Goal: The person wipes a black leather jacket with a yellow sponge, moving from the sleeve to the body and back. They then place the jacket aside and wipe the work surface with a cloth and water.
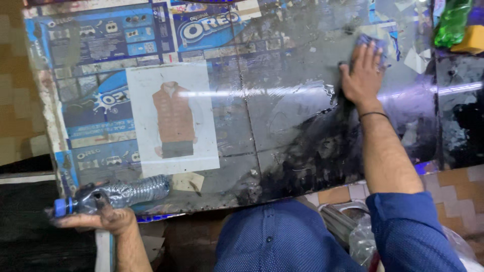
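Crumpled blue cloth (372,44) is pressed flat against the far right part of the glossy, plastic-covered desk (282,100) by the right hand (362,75), whose fingers (374,54) are laid spread over it, so that only the cloth's edges are seen beyond the fingertips. A thin dark band is worn on that wrist, and a blue dotted sleeve is seen further down the arm. A wide black smear (312,156) is spread over the desk surface just below and left of this hand.

A clear, ribbed plastic bottle with a blue cap (118,194) is held on its side at the near left edge of the desk by the left hand (103,219); the grip is closed around the bottle's neck end, and the hand is stained dark. The bottle and the cloth are kept well apart.

Under the clear covering, blue printed packaging sheets (101,45) and a white paper picture of an orange vest (174,118) are laid. A green plastic bottle (452,22) and a yellow sponge block (471,40) are seen at the far right corner.
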